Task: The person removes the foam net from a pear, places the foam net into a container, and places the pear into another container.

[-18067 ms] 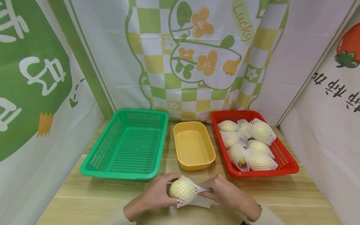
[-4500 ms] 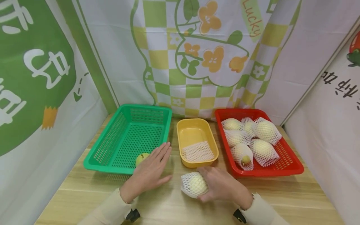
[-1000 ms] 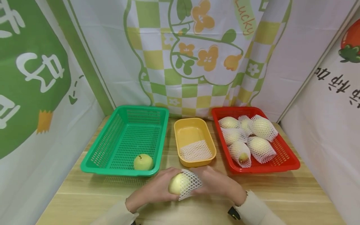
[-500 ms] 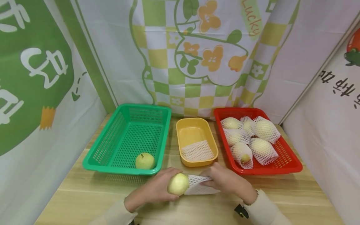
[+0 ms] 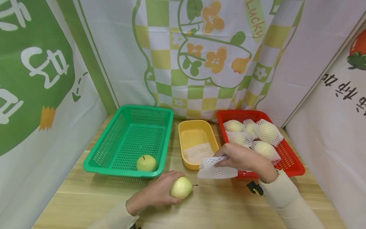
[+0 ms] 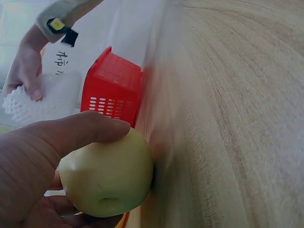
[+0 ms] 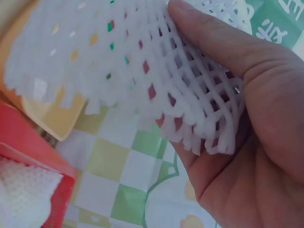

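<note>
Partly, the right grip [image 5: 241, 157] (pinching white netting [image 5: 214, 170]) hides a wrapped fruit [image 5: 238, 137].

Two bare pears [image 5: 181, 188], five visible netted pears [image 5: 268, 133], two loose nets [image 5: 215, 171], two baskets [image 5: 140, 136], one tray [image 5: 195, 132].

Bright, diffuse light fills the head view, with a soft, green-tinted shadow below the green rectangular perforated plastic basket [image 5: 123, 172] on the pale wooden desk [image 5: 217, 210]. The left wrist view is hazy, its upper left washed out; in the right wrist view, the white foam mesh sleeve [image 7: 118, 61] blurs at left.
</note>
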The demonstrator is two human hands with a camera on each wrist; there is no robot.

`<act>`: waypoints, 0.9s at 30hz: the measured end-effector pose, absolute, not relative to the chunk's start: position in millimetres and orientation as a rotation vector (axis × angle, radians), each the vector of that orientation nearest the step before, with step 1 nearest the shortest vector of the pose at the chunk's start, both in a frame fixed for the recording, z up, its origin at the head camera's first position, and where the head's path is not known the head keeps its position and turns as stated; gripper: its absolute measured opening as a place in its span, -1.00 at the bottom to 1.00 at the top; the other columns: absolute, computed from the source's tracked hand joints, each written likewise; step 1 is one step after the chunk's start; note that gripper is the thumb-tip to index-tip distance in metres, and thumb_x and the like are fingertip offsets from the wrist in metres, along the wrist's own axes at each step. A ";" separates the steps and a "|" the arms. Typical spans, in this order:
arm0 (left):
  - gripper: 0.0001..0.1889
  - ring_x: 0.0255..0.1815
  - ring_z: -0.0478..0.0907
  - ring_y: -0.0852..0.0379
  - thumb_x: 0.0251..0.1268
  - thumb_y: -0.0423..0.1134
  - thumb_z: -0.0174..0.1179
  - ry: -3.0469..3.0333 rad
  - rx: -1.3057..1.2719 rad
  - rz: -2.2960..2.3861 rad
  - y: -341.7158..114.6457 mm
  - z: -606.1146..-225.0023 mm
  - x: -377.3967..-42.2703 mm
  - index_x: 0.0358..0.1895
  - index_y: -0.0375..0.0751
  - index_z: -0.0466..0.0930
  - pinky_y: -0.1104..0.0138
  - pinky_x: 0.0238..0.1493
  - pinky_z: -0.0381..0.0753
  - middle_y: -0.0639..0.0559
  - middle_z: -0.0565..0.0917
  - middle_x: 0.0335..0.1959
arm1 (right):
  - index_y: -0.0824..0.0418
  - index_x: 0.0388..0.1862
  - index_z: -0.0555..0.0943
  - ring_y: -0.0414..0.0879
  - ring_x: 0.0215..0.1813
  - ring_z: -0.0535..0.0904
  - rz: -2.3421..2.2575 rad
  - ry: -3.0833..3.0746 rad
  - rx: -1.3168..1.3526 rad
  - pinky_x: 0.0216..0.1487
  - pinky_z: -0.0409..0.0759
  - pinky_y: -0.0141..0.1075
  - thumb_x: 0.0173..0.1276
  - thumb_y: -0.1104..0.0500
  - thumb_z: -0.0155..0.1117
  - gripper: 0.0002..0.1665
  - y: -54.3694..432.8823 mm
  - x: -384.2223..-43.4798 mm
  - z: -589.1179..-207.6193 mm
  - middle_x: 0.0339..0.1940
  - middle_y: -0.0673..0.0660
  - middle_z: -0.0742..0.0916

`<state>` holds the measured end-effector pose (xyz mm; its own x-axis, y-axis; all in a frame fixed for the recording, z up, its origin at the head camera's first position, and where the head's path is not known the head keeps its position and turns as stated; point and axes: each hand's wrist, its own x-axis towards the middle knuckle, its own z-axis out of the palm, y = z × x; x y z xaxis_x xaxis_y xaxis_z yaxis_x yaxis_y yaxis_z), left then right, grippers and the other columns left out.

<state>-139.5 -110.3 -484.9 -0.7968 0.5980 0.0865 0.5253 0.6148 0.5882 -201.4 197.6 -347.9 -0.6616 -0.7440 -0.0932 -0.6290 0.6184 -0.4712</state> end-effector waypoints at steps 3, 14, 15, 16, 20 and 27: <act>-0.12 0.23 0.66 -0.06 -0.07 -0.12 0.65 2.722 0.932 0.913 -110.3 -484.9 -139.6 0.41 -0.29 0.51 0.07 0.21 0.72 -0.11 0.67 0.30 | 0.10 -0.36 0.79 -0.32 -0.44 0.42 -0.572 2.580 -1.139 -0.37 0.54 -0.46 0.32 0.17 0.56 -0.92 189.2 -219.2 -340.2 -0.49 -0.15 0.65; -0.14 0.24 0.65 -0.06 -0.04 -0.11 0.64 2.716 0.912 0.938 -109.4 -487.4 -140.0 0.41 -0.26 0.51 0.03 0.23 0.70 -0.09 0.68 0.29 | 0.07 -0.62 0.49 -0.27 -0.51 0.17 -0.474 2.526 -1.048 -0.43 0.17 -0.43 0.36 0.16 0.52 -0.57 154.6 -281.8 -365.4 -0.60 -0.14 0.32; -0.14 0.25 0.65 -0.07 -0.04 -0.10 0.64 2.717 0.913 0.938 -109.5 -487.7 -139.9 0.41 -0.26 0.51 0.03 0.24 0.70 -0.09 0.69 0.29 | 0.05 -0.63 0.46 -0.27 -0.51 0.16 -0.467 2.512 -1.029 -0.43 0.16 -0.43 0.36 0.17 0.52 -0.54 152.2 -285.6 -370.0 -0.60 -0.14 0.31; -0.14 0.26 0.65 -0.06 -0.04 -0.09 0.64 2.718 0.910 0.938 -109.6 -487.8 -139.6 0.41 -0.25 0.51 0.03 0.25 0.69 -0.08 0.69 0.29 | 0.05 -0.65 0.42 -0.26 -0.51 0.15 -0.470 2.498 -1.003 -0.43 0.14 -0.42 0.35 0.19 0.52 -0.51 150.0 -289.1 -374.7 -0.60 -0.13 0.29; -0.14 0.26 0.64 -0.05 -0.05 -0.08 0.64 2.727 0.917 0.947 -109.6 -488.3 -139.7 0.39 -0.25 0.52 0.05 0.26 0.68 -0.07 0.69 0.29 | 0.02 -0.69 0.38 -0.26 -0.54 0.13 -0.461 2.469 -0.905 -0.46 0.10 -0.42 0.34 0.23 0.51 -0.46 142.7 -300.5 -396.0 -0.65 -0.13 0.27; -0.14 0.22 0.65 -0.01 -0.04 -0.05 0.65 2.732 0.941 0.947 -110.0 -489.2 -140.9 0.39 -0.28 0.52 0.11 0.22 0.68 -0.06 0.71 0.25 | 0.08 -0.67 0.49 -0.22 -0.49 0.25 -0.318 2.573 -0.904 -0.44 0.20 -0.41 0.32 0.20 0.54 -0.55 134.7 -307.5 -423.8 -0.61 -0.10 0.42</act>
<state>-140.9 -110.0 -489.2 -0.8038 0.5861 0.1020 0.5236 0.6156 0.5890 -307.5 134.7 -423.8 -0.7143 -0.6378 -0.2880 -0.5486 0.7659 -0.3354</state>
